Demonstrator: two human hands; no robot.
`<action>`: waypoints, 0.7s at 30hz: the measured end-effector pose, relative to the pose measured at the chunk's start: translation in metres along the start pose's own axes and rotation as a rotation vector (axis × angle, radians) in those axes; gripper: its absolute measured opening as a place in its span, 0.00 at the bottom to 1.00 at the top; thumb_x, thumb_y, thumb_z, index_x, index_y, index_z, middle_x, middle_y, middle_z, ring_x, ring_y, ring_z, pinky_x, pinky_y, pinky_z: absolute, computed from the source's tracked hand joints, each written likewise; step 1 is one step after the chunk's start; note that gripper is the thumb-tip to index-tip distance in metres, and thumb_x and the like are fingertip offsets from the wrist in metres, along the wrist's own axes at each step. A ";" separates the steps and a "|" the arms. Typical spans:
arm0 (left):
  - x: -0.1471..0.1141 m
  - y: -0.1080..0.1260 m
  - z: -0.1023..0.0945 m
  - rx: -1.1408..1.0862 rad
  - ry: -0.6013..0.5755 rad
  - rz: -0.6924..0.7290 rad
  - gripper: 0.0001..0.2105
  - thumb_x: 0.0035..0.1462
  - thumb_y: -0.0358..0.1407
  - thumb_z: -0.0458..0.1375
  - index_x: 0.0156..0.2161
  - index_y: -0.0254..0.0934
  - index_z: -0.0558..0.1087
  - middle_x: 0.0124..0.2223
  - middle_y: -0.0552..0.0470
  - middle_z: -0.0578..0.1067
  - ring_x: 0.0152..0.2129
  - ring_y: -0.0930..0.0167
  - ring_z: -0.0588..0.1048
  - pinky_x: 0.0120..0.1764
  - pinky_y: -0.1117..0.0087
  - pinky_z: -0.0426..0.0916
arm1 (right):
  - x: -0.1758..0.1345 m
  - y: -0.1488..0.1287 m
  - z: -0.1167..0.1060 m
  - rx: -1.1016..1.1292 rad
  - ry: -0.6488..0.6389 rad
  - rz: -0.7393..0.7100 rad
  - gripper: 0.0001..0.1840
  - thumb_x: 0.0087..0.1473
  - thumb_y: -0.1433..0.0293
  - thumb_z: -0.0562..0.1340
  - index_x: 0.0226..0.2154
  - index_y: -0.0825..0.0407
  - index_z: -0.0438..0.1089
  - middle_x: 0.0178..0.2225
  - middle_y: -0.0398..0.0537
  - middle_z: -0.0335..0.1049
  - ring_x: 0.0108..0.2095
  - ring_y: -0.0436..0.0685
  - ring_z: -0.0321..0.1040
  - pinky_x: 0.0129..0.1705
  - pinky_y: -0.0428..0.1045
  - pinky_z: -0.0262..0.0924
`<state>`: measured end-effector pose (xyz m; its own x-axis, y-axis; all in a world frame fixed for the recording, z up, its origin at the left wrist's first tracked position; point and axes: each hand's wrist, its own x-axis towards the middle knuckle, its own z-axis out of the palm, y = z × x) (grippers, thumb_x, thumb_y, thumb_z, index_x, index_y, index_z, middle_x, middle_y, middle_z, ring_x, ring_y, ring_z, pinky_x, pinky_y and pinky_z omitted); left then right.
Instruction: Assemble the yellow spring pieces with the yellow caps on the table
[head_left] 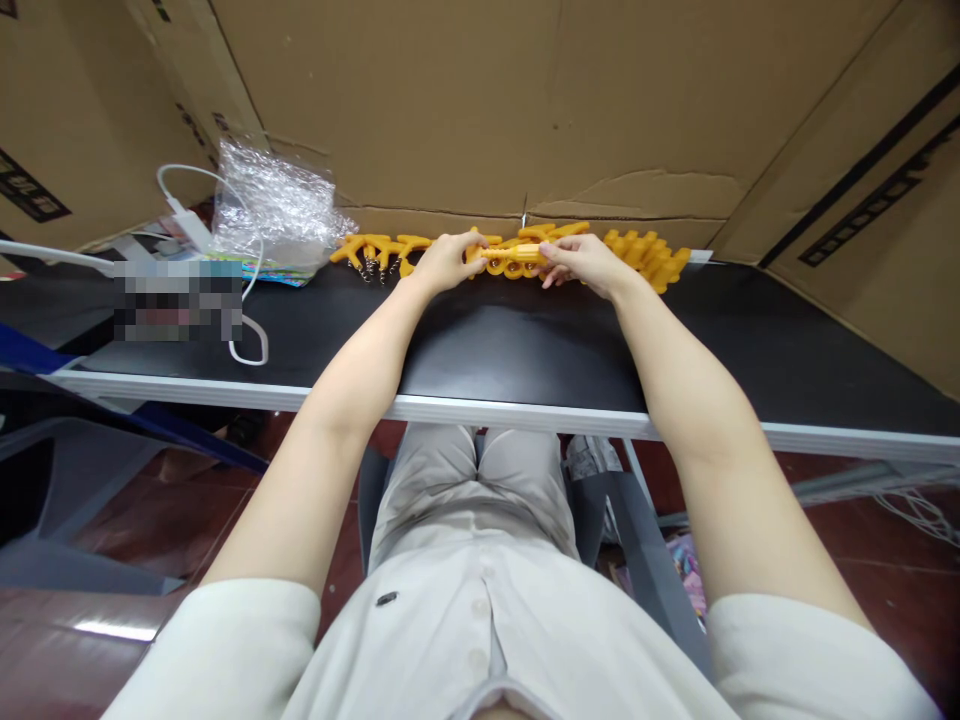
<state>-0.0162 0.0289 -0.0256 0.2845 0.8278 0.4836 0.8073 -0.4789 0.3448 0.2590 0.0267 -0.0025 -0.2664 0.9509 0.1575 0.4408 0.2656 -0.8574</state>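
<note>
Over the back of the black table, my left hand (448, 262) and my right hand (589, 262) pinch opposite ends of a yellow plastic corkscrew (519, 255), held level between them. Its metal spiral cannot be made out. Yellow ring-shaped parts (512, 269) lie just behind and below it, partly covered by my fingers. To the left of my left hand are several yellow corkscrews (375, 247) with bare metal spirals pointing towards me. Beyond my right hand, several yellow plastic pieces (649, 255) lie in close rows.
Clear plastic wrap (274, 205) sits at the back left, beside a white cable (255, 350) and a blurred-out item (178, 300). Cardboard walls (480, 110) enclose the back and sides. The black table (517, 350) has a metal front edge (517, 414).
</note>
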 end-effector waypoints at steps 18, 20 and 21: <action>0.005 -0.004 0.009 -0.042 0.079 0.015 0.11 0.60 0.36 0.71 0.47 0.40 0.80 0.36 0.52 0.78 0.38 0.62 0.77 0.49 0.62 0.71 | 0.004 -0.004 0.014 0.085 0.031 0.221 0.53 0.59 0.22 0.55 0.45 0.54 0.82 0.24 0.55 0.75 0.25 0.61 0.77 0.31 0.53 0.76; 0.005 -0.005 0.008 -0.031 0.075 -0.002 0.12 0.60 0.35 0.72 0.48 0.40 0.80 0.37 0.51 0.78 0.39 0.61 0.77 0.49 0.62 0.70 | 0.003 -0.006 0.013 0.094 -0.005 0.228 0.51 0.61 0.23 0.55 0.45 0.54 0.81 0.27 0.57 0.78 0.27 0.60 0.78 0.32 0.53 0.76; 0.005 -0.005 0.008 -0.029 0.073 -0.010 0.12 0.59 0.35 0.72 0.48 0.40 0.79 0.37 0.51 0.78 0.39 0.60 0.77 0.49 0.62 0.70 | 0.002 -0.007 0.012 0.097 -0.015 0.237 0.49 0.62 0.25 0.56 0.45 0.54 0.81 0.29 0.57 0.79 0.27 0.60 0.78 0.31 0.52 0.75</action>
<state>-0.0149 0.0376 -0.0316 0.2376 0.8097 0.5367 0.7943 -0.4800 0.3725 0.2454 0.0248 -0.0019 -0.1786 0.9821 -0.0604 0.4081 0.0181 -0.9127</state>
